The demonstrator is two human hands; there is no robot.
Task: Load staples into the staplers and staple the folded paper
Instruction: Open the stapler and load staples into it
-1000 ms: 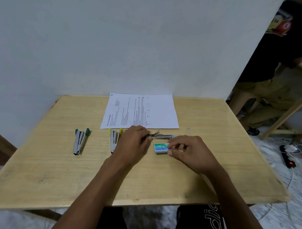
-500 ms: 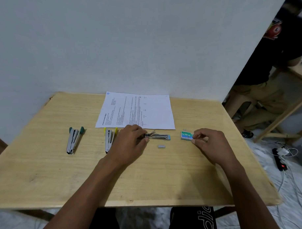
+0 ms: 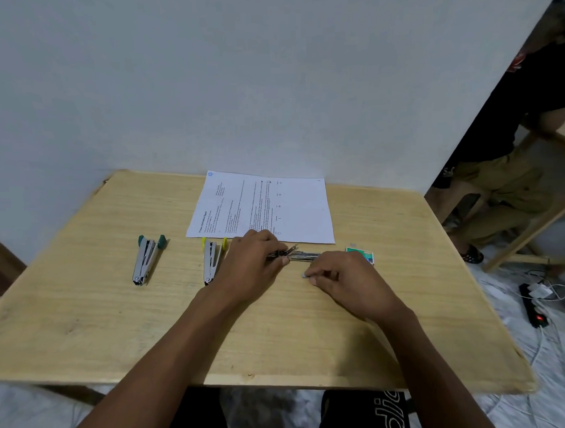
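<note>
Left hand [image 3: 254, 263] grips opened stapler [image 3: 303, 255] at table [image 3: 118, 331] centre, fingers curled round it. Right hand [image 3: 347, 282] pinches staple strip [image 3: 305, 275] at stapler's 6 o'clock. Staple box [image 3: 361, 254] at its 3 o'clock; paper [image 3: 274, 207] at 12 o'clock.

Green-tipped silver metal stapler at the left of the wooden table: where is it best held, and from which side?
Grip the green-tipped silver metal stapler across both metal arms, near the middle, coming from above. It lies flat on the wooden table, its arms spread in a narrow V towards the far end, with bare wood on both sides.
</note>
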